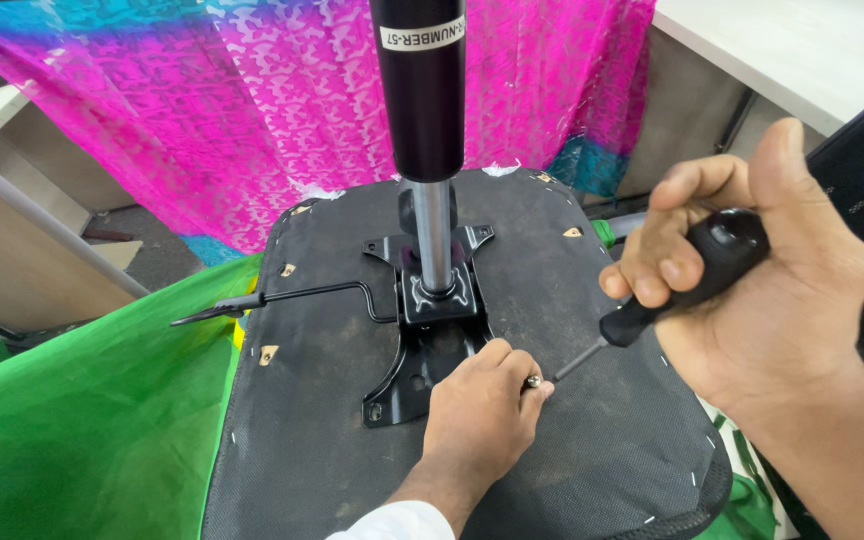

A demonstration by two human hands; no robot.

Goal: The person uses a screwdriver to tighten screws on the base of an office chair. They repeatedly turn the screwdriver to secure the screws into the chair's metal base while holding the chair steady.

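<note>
Your left hand (477, 405) pinches a small silver screw (533, 381) between its fingertips (542, 390), just beside the black metal mounting plate (422, 350) on the upturned black fabric-covered chair seat (552, 450). Your right hand (752, 290) grips the black-handled screwdriver (692, 275) closed-fisted, its tip touching the screw.

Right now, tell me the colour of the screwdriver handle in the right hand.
Black, glossy plastic screwdriver handle, clearest in the head view, clasped in the right hand.
</note>
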